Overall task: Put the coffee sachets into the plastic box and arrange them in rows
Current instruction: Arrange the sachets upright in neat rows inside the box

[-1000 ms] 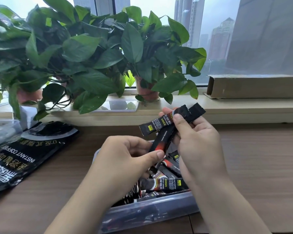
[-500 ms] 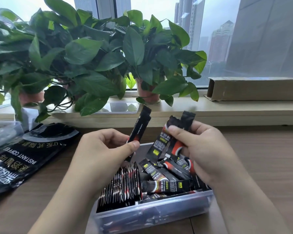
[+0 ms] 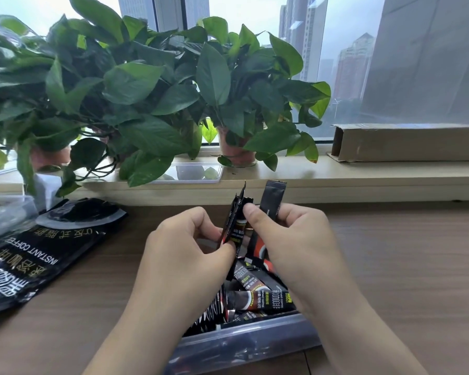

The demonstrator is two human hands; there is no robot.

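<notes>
The clear plastic box (image 3: 241, 341) sat at the near edge of the wooden desk (image 3: 404, 266), right under the person's wrists. Inside it, a row of coffee sachets (image 3: 214, 311) stood on edge along the left side. Beside them to the right, loose sachets (image 3: 260, 296) lay crosswise in a heap.

Just above the box, the left hand (image 3: 184, 253) had thumb and fingers curled in a pinch on a few thin sachets (image 3: 234, 220), held up edge-on. The right hand (image 3: 298, 247) was close beside it. Its fingers were curled round an upright sachet (image 3: 271, 203) whose black top stuck up past the knuckles, and its thumb touched the ones in the left hand.

Farther left on the desk lay a flat black instant coffee bag (image 3: 33, 253).

Behind the desk ran the pale windowsill (image 3: 363, 175). On it stood leafy potted plants (image 3: 146, 90), a shallow clear tray (image 3: 192, 173) and, to the right, a long cardboard box (image 3: 406, 143) lying on its side. Through the window (image 3: 255, 12) were grey high-rise buildings.
</notes>
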